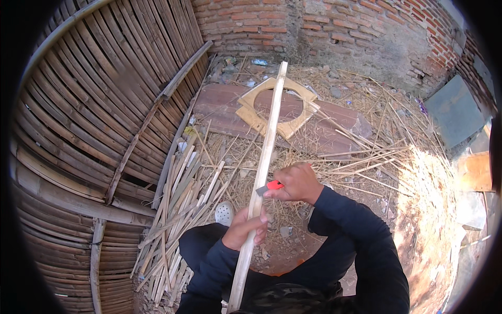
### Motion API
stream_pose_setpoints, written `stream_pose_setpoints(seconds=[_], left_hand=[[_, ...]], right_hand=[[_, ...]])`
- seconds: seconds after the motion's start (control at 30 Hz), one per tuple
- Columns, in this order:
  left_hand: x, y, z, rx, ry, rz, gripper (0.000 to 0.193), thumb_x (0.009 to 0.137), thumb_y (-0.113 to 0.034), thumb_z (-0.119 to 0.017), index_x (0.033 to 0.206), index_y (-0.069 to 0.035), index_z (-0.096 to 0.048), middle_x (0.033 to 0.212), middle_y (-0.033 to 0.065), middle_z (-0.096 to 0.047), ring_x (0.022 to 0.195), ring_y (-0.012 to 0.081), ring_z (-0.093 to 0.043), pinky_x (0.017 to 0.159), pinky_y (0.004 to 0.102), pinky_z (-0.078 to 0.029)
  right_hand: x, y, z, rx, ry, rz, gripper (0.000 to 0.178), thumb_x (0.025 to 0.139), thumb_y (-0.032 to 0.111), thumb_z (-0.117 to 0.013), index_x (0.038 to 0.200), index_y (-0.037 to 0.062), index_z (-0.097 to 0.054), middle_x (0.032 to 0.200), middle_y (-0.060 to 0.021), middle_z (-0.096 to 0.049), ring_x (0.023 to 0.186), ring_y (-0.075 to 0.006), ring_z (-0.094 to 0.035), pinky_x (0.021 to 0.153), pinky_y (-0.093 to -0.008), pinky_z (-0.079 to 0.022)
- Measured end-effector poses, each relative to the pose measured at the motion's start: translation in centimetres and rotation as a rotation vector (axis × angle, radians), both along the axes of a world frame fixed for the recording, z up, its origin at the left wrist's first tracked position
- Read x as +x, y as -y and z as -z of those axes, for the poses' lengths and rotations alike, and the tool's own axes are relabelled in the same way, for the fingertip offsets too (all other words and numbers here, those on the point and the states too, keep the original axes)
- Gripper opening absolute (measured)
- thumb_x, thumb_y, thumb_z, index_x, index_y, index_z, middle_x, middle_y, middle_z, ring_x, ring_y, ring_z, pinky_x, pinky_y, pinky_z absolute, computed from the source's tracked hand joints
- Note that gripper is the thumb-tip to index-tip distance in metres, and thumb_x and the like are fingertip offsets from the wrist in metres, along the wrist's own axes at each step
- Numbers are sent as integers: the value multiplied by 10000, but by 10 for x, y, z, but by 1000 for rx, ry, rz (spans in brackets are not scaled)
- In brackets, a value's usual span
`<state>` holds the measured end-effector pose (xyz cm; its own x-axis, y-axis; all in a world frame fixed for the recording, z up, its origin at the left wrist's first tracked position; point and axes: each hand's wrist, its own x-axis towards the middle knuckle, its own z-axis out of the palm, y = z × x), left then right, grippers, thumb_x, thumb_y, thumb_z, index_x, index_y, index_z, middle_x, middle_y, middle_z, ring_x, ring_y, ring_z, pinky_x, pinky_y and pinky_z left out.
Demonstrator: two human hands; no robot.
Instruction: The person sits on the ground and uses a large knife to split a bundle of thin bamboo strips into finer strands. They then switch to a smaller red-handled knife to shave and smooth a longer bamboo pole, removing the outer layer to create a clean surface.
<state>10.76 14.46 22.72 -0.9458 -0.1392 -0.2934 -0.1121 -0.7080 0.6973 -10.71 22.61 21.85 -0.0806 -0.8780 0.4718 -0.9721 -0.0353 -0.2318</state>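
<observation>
A long, pale bamboo strip [269,136] runs from my lap up and away over the ground, its far end above a wooden board with a round hole [250,119]. My left hand [246,229] is wrapped round the strip's lower part. Just above it, my right hand [297,182] grips a knife with a red handle [274,184]. The grey blade [262,191] lies against the strip's right edge. Most of the knife handle is hidden inside my right fist.
A heap of split bamboo strips [167,230] lies left of my legs, beside a slatted bamboo wall [89,104]. A reddish-brown sheet [217,107] lies under the holed board. Straw and shavings [381,131] cover the ground before a brick wall [243,26]. Panels [457,112] lean at right.
</observation>
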Motion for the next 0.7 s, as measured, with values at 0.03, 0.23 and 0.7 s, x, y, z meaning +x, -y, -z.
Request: stream_pose_setpoints(seconds=[0.03,0.23,0.7], left_hand=[[-1,2,4,37,-17,-5,84,927,-97,-534,966,-90,-460,620,9,-439,439,101,-441,415,247,-340],[2,7,11,164,-22,-6,125,915,-52,-534,906,-116,-428,599,1,-413,427,97,-427,407,246,-325],[7,5,9,108,27,-6,182,914,-55,-575,881,-122,-408,585,-14,-422,401,89,-432,397,240,-353]], right_hand=[[-4,6,4,-31,-23,-4,575,768,704,-567,672,141,-634,490,-88,-552,434,-262,-577,410,-379,-422],[-57,38,19,-92,-78,161,580,774,695,-563,633,134,-602,492,-77,-554,438,-263,-576,404,-381,-416],[-57,51,13,-9,-55,214,606,765,709,-554,629,122,-607,503,-77,-553,457,-276,-582,445,-406,-437]])
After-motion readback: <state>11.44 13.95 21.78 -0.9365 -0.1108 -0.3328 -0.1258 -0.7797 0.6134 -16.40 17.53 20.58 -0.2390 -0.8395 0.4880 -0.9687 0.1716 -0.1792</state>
